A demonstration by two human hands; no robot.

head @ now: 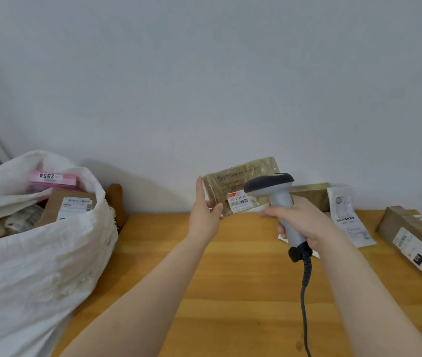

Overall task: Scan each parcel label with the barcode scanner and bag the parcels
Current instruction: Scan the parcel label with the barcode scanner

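**Fig. Taped parcel presented to the scanner, one-edge pinch**

My left hand (204, 210) pinches the taped parcel (240, 181) by its nine-o'clock edge, thumb on the front face and fingers flat behind. It holds the parcel upright above the far edge of the table (230, 279), with the label (239, 202) turned towards me. My right hand (305, 220) is wrapped around the grip of the barcode scanner (280, 199), index finger forward by the trigger. The scanner head sits just beside the label at three o'clock and covers part of the parcel.

I judge the parcel flat and light, stiff enough to stand from one edge. Its glossy tape wrap is probably slippery, so a firm pinch near a lower corner, clear of the barcode, suits best.

The open white sack (37, 266) at nine o'clock holds a pink parcel (52, 180) and a cardboard box (70, 206). At three o'clock a white pouch (346, 217) and a long carton (415, 240) lie on the table, not yet bagged.
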